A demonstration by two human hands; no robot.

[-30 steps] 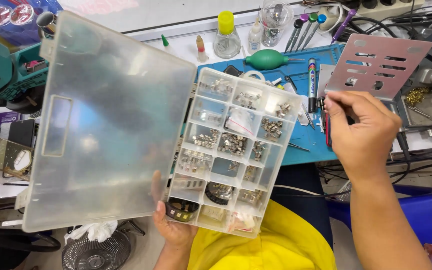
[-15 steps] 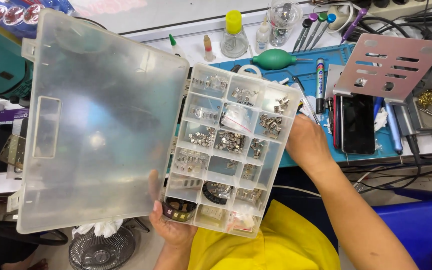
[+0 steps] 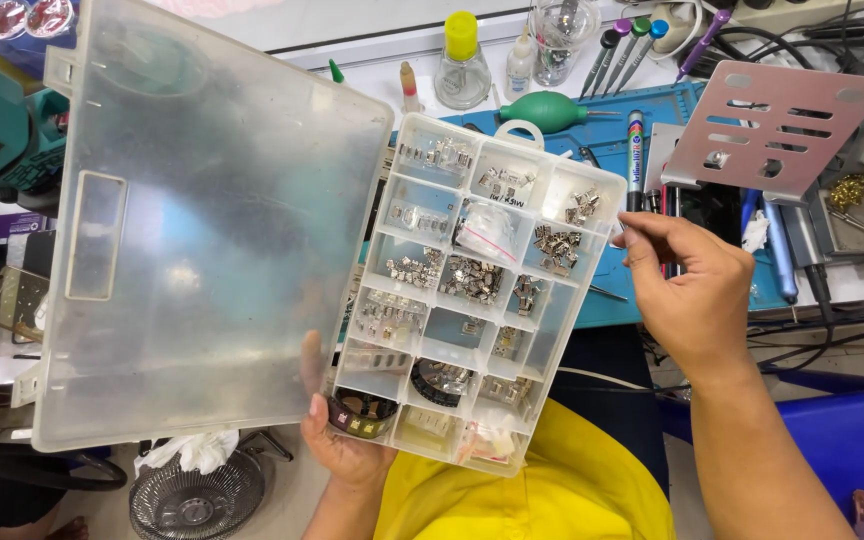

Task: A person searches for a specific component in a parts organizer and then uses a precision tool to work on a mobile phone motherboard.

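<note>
My left hand props the open parts box from below, over my lap. My right hand, loosely curled and empty, nears its right edge. Light, stiff plastic; loose contents spill easily, so support underneath.

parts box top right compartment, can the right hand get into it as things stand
Probably yes. The lid is swung fully open to the left, so the parts box compartments lie uncovered, and the right hand hovers just beside that corner compartment with nothing between them.
</note>
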